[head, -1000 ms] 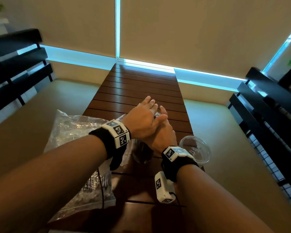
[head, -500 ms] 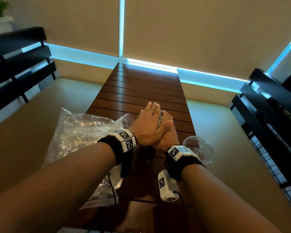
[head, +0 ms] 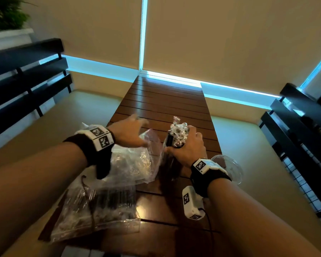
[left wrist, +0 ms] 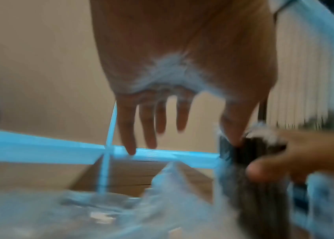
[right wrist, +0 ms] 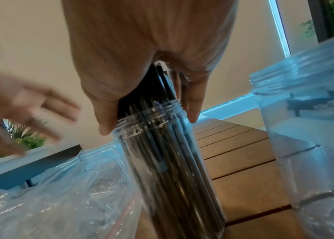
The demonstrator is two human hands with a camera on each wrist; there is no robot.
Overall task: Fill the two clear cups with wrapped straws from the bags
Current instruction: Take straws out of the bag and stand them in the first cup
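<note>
Head view looking down, wrist views close along each hand (both share the table [head: 167,108])

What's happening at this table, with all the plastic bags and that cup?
A person is loading wrapped straws into clear cups. Their right hand grips a thick bundle of straws standing in one clear cup on the slatted wooden table. Their left hand, fingers spread, hovers over the crinkled plastic bags beside it. A second clear cup stands to the right, apparently without straws yet.
</note>
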